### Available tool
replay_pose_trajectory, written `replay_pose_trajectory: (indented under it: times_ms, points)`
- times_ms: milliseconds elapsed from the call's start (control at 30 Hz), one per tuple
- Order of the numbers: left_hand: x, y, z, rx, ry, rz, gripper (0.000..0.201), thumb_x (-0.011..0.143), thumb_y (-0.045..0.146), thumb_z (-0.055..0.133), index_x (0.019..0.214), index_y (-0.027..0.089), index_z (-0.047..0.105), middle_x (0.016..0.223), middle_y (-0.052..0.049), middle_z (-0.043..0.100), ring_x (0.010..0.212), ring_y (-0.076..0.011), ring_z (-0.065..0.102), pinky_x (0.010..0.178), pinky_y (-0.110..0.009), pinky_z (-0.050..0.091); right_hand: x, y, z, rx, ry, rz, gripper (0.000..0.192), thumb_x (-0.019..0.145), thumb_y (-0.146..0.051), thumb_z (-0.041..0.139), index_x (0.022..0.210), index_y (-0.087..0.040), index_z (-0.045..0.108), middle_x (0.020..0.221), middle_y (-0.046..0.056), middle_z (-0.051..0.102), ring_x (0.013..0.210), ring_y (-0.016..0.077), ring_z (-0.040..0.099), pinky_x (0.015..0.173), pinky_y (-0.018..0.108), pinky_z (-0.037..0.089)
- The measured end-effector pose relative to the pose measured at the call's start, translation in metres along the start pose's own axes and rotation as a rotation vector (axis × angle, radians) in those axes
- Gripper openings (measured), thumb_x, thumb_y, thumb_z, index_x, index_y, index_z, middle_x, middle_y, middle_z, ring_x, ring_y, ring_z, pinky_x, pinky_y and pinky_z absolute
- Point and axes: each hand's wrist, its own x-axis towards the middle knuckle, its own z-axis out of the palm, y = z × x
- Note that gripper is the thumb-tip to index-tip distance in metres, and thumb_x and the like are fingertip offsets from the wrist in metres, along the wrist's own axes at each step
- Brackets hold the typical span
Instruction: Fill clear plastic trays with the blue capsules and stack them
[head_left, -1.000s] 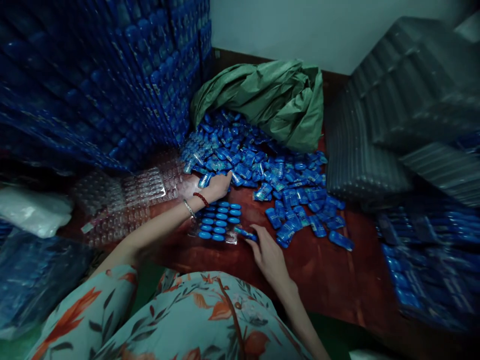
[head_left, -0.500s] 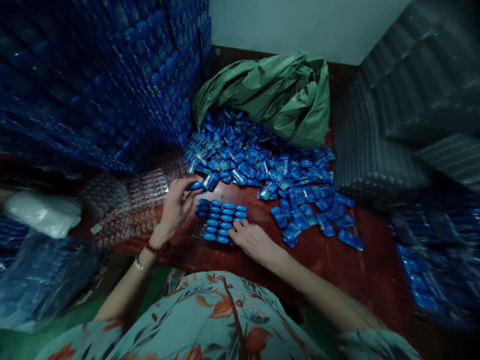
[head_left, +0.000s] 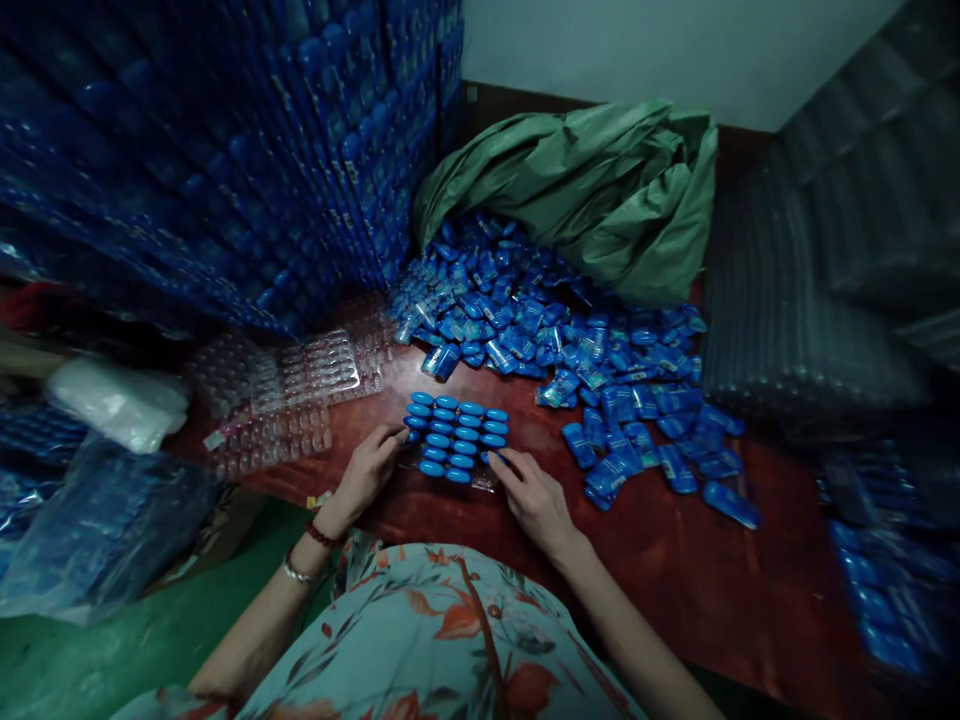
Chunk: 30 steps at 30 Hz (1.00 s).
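A clear blister tray [head_left: 456, 440] filled with rows of small blue oval pieces lies on the red-brown table [head_left: 675, 560] just in front of me. My left hand [head_left: 367, 468] rests at the tray's left edge, fingertips touching it. My right hand [head_left: 534, 495] touches the tray's right edge with its fingers on the last row. Behind the tray spreads a loose heap of blue wrapped pieces [head_left: 570, 350], spilling out of a green sack [head_left: 600, 190].
A tall wall of stacked filled blue trays [head_left: 225, 150] rises at the left. Empty clear trays [head_left: 292, 390] lie left of the filled tray. Stacks of grey-looking trays [head_left: 817, 260] stand at the right. A white bag [head_left: 120, 400] and plastic-wrapped packs [head_left: 97, 530] sit at the far left.
My left hand has come back from the heap, where it picked up a blue piece, down to the tray's left edge. My right hand stays at the tray's right side. The view shifted slightly.
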Motion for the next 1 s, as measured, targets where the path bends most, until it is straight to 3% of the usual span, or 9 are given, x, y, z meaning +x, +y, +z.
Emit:
replay_pose_trajectory:
  times_ms: [167,300,433,533,600,667,767,867,1000]
  points:
    - [0.016,-0.006,-0.015,0.114,-0.145,0.246,0.027,0.094,0.016,0.034,0.113,0.016,0.052,0.093,-0.006,0.058,0.079,-0.0129,0.054,0.069,-0.023,0.047,0.001,0.000,0.005,0.015,0.160,0.050,0.040,0.087,-0.004,0.039,0.118,-0.019,0.059,0.100,0.010,0.058,0.089,0.0167,0.056,0.070,0.025,0.052]
    - [0.025,0.000,-0.024,0.198,-0.254,0.385,0.026,0.097,0.020,0.030,0.103,0.017,0.055,0.091,-0.006,0.058,0.080,-0.0140,0.052,0.072,-0.025,0.045,0.004,-0.001,0.003,0.060,0.171,0.054,0.042,0.086,-0.003,0.038,0.117,-0.020,0.059,0.099,0.010,0.057,0.087,0.0166,0.056,0.070,0.026,0.051]
    - [0.022,0.006,-0.026,0.294,-0.238,0.442,0.031,0.097,0.018,0.026,0.106,0.015,0.056,0.092,-0.008,0.059,0.081,-0.0158,0.052,0.072,-0.028,0.044,0.010,0.002,-0.008,0.198,0.186,0.063,0.026,0.088,-0.014,0.048,0.109,-0.020,0.063,0.097,0.009,0.058,0.087,0.0166,0.056,0.072,0.027,0.051]
    - [0.021,0.009,-0.029,0.364,-0.181,0.446,0.030,0.094,0.018,0.032,0.114,0.016,0.055,0.099,-0.011,0.060,0.083,-0.0181,0.052,0.071,-0.031,0.043,0.035,0.017,-0.018,0.254,0.232,0.116,0.020,0.090,-0.020,0.049,0.102,-0.020,0.065,0.092,0.007,0.058,0.086,0.0159,0.056,0.075,0.027,0.049]
    - [0.031,0.008,-0.029,0.314,-0.119,0.361,0.027,0.092,0.020,0.039,0.111,0.018,0.058,0.102,-0.011,0.060,0.085,-0.0187,0.053,0.072,-0.031,0.043,0.067,0.032,-0.021,0.204,0.166,0.129,0.023,0.091,-0.017,0.046,0.101,-0.020,0.066,0.092,0.006,0.058,0.089,0.0172,0.054,0.077,0.028,0.047]
    - [0.056,0.002,-0.024,0.210,-0.065,0.160,0.024,0.092,0.022,0.040,0.098,0.017,0.062,0.099,-0.011,0.059,0.086,-0.0186,0.054,0.075,-0.031,0.044,0.108,0.044,-0.019,0.093,0.013,0.072,0.028,0.090,-0.014,0.044,0.108,-0.021,0.063,0.099,0.007,0.058,0.095,0.0197,0.051,0.076,0.029,0.046]
    - [0.111,-0.014,-0.005,0.108,-0.173,-0.239,0.020,0.090,0.024,0.044,0.087,0.015,0.061,0.093,-0.010,0.059,0.086,-0.0198,0.056,0.079,-0.032,0.044,0.171,0.049,-0.006,-0.114,-0.188,-0.089,0.034,0.088,-0.013,0.046,0.119,-0.020,0.057,0.112,0.011,0.053,0.100,0.0227,0.048,0.077,0.032,0.043]
    - [0.162,-0.035,0.015,0.082,-0.257,-0.316,0.017,0.075,0.022,0.064,0.089,0.012,0.060,0.089,-0.011,0.061,0.084,-0.0234,0.058,0.077,-0.034,0.046,0.210,0.046,0.007,-0.271,-0.292,-0.227,0.028,0.091,-0.013,0.040,0.109,-0.017,0.061,0.114,0.013,0.052,0.104,0.0243,0.046,0.081,0.036,0.039]
    - [0.188,-0.053,0.028,-0.028,-0.360,-0.296,0.039,0.062,0.020,0.074,0.096,0.011,0.058,0.086,-0.009,0.064,0.083,-0.0239,0.060,0.076,-0.032,0.046,0.206,0.050,0.013,-0.310,-0.294,-0.305,0.026,0.091,-0.013,0.039,0.105,-0.016,0.060,0.114,0.012,0.053,0.106,0.0244,0.045,0.084,0.037,0.037]
